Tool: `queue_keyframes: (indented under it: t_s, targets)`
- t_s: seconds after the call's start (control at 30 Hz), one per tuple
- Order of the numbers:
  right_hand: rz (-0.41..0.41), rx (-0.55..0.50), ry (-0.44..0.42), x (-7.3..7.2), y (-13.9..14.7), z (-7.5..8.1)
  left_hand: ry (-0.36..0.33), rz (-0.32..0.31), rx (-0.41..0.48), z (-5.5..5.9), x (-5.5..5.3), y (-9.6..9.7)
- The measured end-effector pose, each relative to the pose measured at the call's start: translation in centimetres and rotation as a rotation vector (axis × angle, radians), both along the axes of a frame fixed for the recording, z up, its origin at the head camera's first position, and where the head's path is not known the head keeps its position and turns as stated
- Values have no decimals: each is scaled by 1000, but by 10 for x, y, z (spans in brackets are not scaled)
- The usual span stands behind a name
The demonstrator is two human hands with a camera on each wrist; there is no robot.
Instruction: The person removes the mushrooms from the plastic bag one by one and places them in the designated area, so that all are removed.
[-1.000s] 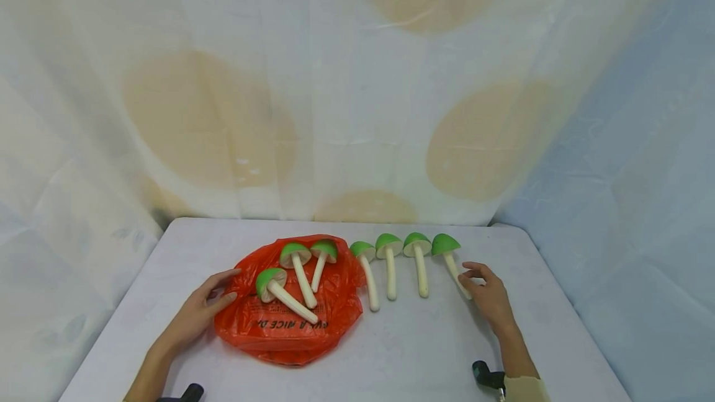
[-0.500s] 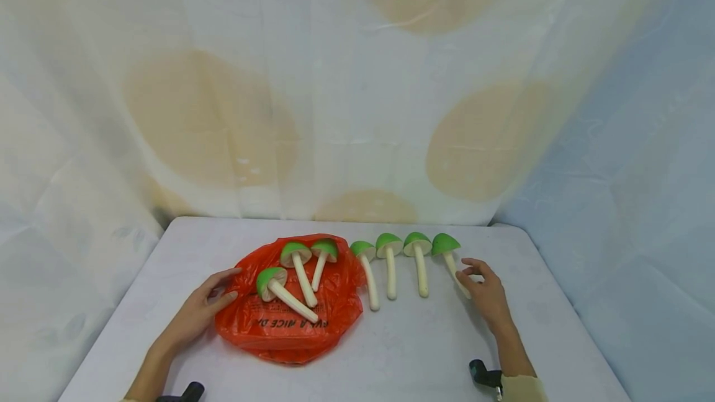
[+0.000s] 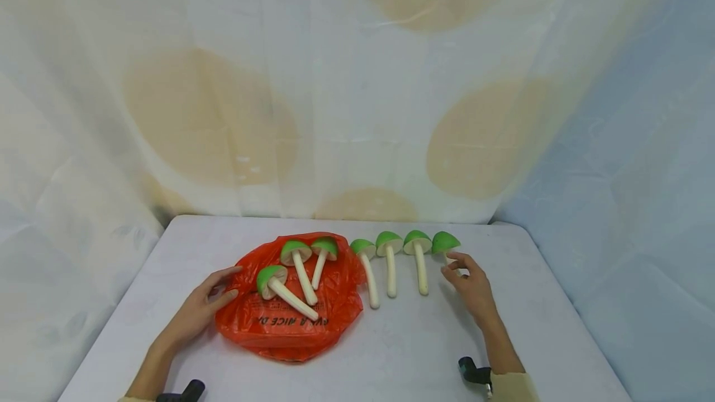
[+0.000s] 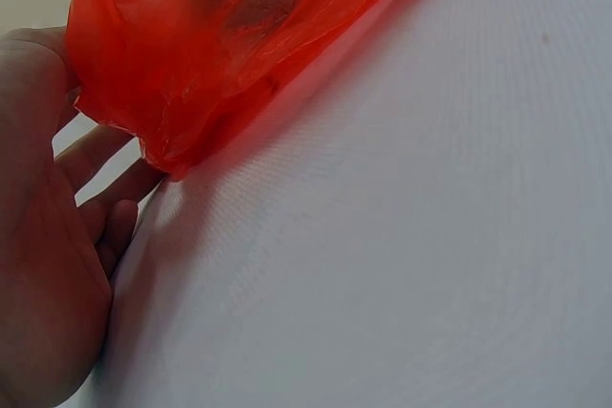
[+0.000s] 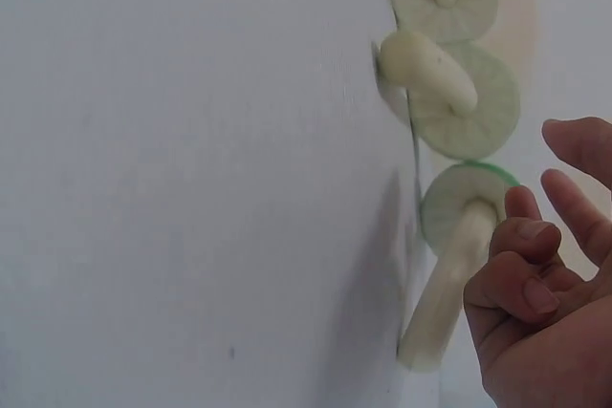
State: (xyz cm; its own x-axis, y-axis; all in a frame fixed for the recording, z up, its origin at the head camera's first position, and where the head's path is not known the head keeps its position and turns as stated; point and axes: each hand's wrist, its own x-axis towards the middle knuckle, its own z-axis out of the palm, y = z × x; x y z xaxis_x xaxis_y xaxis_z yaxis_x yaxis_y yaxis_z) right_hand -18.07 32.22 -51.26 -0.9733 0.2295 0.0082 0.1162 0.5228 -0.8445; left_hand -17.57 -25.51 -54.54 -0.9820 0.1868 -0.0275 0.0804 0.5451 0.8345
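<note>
A red plastic bag (image 3: 346, 321) lies flat at left of centre. Three toy-like mushrooms with green caps and cream stems (image 3: 298, 278) rest on it. My left hand (image 3: 192, 312) touches the bag's left edge with loosely bent fingers; in the left wrist view the fingers (image 4: 91, 155) lie behind the bag's crumpled rim. More such mushrooms (image 3: 422, 268) form a row to the right. My right hand (image 3: 475, 293) hovers at the rightmost mushroom (image 3: 445, 242), hiding most of its stem from above. In the right wrist view that stem (image 5: 445, 298) passes beside the fingers, and thumb and forefinger stand apart.
The white table (image 3: 402, 346) has its back edge close behind the mushrooms. A pale curtain with tan spots (image 3: 357, 110) hangs behind, and a bluish sheet (image 3: 625, 172) hangs at the right. Dark wrist cameras (image 3: 473, 370) sit on both forearms.
My right hand has shifted left and slightly up along the rightmost mushroom, covering stem that showed before. My left hand, the bag and the other mushrooms stay put.
</note>
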Motion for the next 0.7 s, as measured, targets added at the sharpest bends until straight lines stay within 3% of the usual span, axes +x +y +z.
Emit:
queue_keyframes:
  t_s: [0.3, 0.7]
  targets:
    - [59, 22, 34, -4, -29, 1, 4, 2, 3, 1, -1, 1]
    - [190, -110, 89, -1, -63, 3, -1, 0, 8, -1, 0, -1]
